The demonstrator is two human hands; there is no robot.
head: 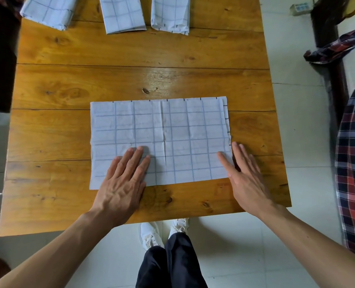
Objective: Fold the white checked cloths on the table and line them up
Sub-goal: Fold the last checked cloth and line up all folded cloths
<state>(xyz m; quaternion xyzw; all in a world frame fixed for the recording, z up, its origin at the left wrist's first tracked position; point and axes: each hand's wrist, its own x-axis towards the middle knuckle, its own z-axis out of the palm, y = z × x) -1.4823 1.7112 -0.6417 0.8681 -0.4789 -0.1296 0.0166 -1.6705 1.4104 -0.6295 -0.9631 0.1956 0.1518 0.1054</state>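
Wooden table point(131, 80) on pale floor tiles carries the work. Left grip point(124, 175) lies flat, fingers straight, pressing the near left part of a half-folded cloth point(162, 140). Right grip point(245, 171), fingers straight, touches the cloth's near right edge. Three folded cloths point(122, 13) sit in a row along the far edge. Plaid fabric point(353, 163) hangs at right.

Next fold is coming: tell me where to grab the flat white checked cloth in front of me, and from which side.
Pinch the flat white checked cloth at its right edge, likely both right corners, coming from the right. The layers there lie slightly offset, and the right hand already rests on that edge; the left hand presses the near-left part flat.
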